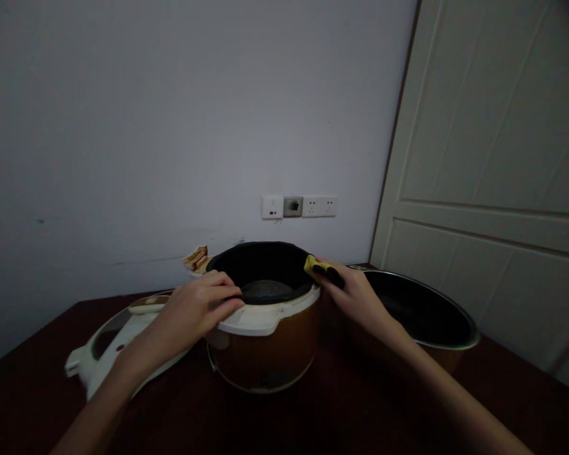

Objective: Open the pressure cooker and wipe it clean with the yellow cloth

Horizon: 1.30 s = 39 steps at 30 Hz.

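Observation:
An electric cooker (270, 354) with a brown body and white collar stands in the middle, lid off, its dark inside showing. My left hand (206, 300) grips the near left of its rim, fingers over the inner edge and thumb along the white collar. In my right hand (348, 287) is a yellow cloth (310, 265) with black patches, pressed against the right side of the rim; it could also be a soft sponge. That hand's fingers are closed round it and partly hidden.
A white lid (107, 347) lies to the left on the dark red table (313, 423). At the right is a large dark-lined pot (436, 309). Behind the cooker, a brown-and-cream object (196, 259) shows partly. The wall (171, 126) carries sockets (318, 206); a white panelled door (493, 126) rises at the right.

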Available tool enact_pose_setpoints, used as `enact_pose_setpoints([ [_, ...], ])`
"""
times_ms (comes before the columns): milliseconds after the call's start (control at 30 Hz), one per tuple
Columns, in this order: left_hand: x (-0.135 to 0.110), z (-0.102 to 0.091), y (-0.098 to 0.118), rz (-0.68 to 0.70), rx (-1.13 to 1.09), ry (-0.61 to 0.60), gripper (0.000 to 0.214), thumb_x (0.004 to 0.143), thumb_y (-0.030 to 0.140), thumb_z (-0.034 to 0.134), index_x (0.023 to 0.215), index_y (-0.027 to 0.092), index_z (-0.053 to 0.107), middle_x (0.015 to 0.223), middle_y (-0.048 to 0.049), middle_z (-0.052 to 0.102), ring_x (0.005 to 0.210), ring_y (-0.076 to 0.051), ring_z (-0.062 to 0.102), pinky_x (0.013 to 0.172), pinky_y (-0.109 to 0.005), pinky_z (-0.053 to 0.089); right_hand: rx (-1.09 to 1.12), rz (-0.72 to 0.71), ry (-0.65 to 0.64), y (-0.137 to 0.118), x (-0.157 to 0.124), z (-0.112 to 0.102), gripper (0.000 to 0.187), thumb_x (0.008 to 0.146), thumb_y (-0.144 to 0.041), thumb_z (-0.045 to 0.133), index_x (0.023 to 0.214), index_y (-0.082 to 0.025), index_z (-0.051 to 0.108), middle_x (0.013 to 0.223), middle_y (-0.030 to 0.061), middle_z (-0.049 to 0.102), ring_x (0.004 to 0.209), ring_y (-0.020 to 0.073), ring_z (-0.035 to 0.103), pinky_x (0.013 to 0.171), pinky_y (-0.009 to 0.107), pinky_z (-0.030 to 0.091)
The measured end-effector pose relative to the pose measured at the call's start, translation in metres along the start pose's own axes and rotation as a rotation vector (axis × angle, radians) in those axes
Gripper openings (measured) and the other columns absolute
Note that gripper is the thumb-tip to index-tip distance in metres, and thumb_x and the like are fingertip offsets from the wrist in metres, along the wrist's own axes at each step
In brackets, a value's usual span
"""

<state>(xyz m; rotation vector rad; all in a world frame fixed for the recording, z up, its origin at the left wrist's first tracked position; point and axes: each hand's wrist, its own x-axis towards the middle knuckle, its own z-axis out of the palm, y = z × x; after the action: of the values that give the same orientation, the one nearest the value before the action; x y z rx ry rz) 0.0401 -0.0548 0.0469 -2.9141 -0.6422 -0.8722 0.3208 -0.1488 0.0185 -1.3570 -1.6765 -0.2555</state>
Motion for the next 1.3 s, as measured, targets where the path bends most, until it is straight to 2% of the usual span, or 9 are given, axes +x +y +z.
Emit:
enact_pose_setpoints([
  [133,0.000,0.000,-0.001,-0.002,0.002,-0.001,0.025,0.090,0.034,0.047,0.087,0.022,0.069,0.096,-0.0048,0.063,0.085,-0.017,0.058,0.076,-0.031,0.046,-0.075,-0.014,-0.029,-0.013,-0.004,0.000,0.027,0.085,-0.018,0.046,0.104,-0.017,0.064,0.104,0.0102,0.069,0.094,0.0249,0.066,0.084,0.042,0.053],
  [333,0.000,0.002,-0.003,0.013,0.011,0.007,0.024,0.090,0.034,0.048,0.087,0.021,0.069,0.093,-0.0050,0.064,0.084,-0.017,0.058,0.075,-0.030,0.046,-0.233,-0.315,-0.020,-0.053,-0.029,0.016,0.047,0.076,-0.008,0.046,0.122,-0.004,0.052,0.119,0.0218,0.061,0.113,0.0290,0.057,0.093,0.045,0.049],
  [533,0.001,0.003,-0.004,0.023,-0.003,0.026,0.025,0.090,0.034,0.048,0.089,0.019,0.068,0.092,-0.0058,0.064,0.085,-0.018,0.059,0.075,-0.030,0.046,-0.088,-0.446,-0.122,-0.095,-0.029,0.015,0.041,0.075,-0.003,0.042,0.114,-0.003,0.055,0.110,0.0190,0.066,0.105,0.0242,0.062,0.091,0.035,0.051],
  [633,0.000,0.002,-0.003,0.011,-0.005,0.010,0.026,0.090,0.035,0.048,0.089,0.019,0.068,0.093,-0.0057,0.064,0.084,-0.017,0.059,0.074,-0.030,0.046,-0.024,-0.375,-0.051,-0.088,-0.020,-0.005,0.040,0.076,-0.004,0.040,0.113,-0.009,0.055,0.104,0.0143,0.068,0.097,0.0205,0.065,0.082,0.030,0.054],
  [767,-0.001,0.003,-0.005,0.011,-0.012,0.019,0.027,0.090,0.037,0.048,0.091,0.019,0.068,0.094,-0.0062,0.063,0.085,-0.018,0.059,0.074,-0.031,0.046,-0.197,-0.205,0.228,-0.047,-0.005,-0.041,0.032,0.079,-0.007,0.042,0.107,-0.016,0.057,0.090,0.0087,0.069,0.083,0.0185,0.067,0.071,0.028,0.054],
  [867,-0.001,0.004,-0.006,0.018,-0.016,0.027,0.027,0.090,0.037,0.048,0.090,0.019,0.068,0.094,-0.0060,0.063,0.085,-0.018,0.058,0.075,-0.032,0.046,-0.370,-0.188,0.188,-0.015,0.001,-0.052,0.034,0.079,-0.010,0.044,0.111,-0.014,0.056,0.099,0.0124,0.068,0.089,0.0230,0.066,0.076,0.035,0.054],
  [1000,-0.001,0.003,-0.004,0.011,-0.011,0.003,0.026,0.091,0.035,0.047,0.088,0.021,0.068,0.095,-0.0049,0.063,0.086,-0.017,0.058,0.076,-0.032,0.046,-0.445,-0.270,-0.082,0.004,-0.007,-0.039,0.042,0.078,-0.007,0.042,0.118,-0.009,0.054,0.112,0.0183,0.064,0.101,0.0250,0.063,0.083,0.040,0.054],
  [1067,-0.001,0.002,-0.002,0.005,-0.008,-0.006,0.025,0.091,0.034,0.047,0.088,0.022,0.068,0.096,-0.0046,0.063,0.087,-0.018,0.058,0.077,-0.032,0.045,-0.487,-0.336,-0.134,0.001,-0.016,-0.028,0.044,0.077,-0.004,0.041,0.119,-0.006,0.054,0.115,0.0205,0.063,0.106,0.0258,0.061,0.087,0.041,0.053],
  [1300,-0.001,0.003,-0.004,-0.010,-0.008,0.000,0.025,0.090,0.035,0.048,0.088,0.022,0.068,0.095,-0.0048,0.063,0.085,-0.017,0.058,0.076,-0.032,0.046,-0.674,-0.528,0.032,-0.036,-0.042,0.001,0.036,0.079,0.002,0.035,0.101,0.000,0.063,0.103,0.0247,0.067,0.099,0.0286,0.064,0.085,0.043,0.055],
])
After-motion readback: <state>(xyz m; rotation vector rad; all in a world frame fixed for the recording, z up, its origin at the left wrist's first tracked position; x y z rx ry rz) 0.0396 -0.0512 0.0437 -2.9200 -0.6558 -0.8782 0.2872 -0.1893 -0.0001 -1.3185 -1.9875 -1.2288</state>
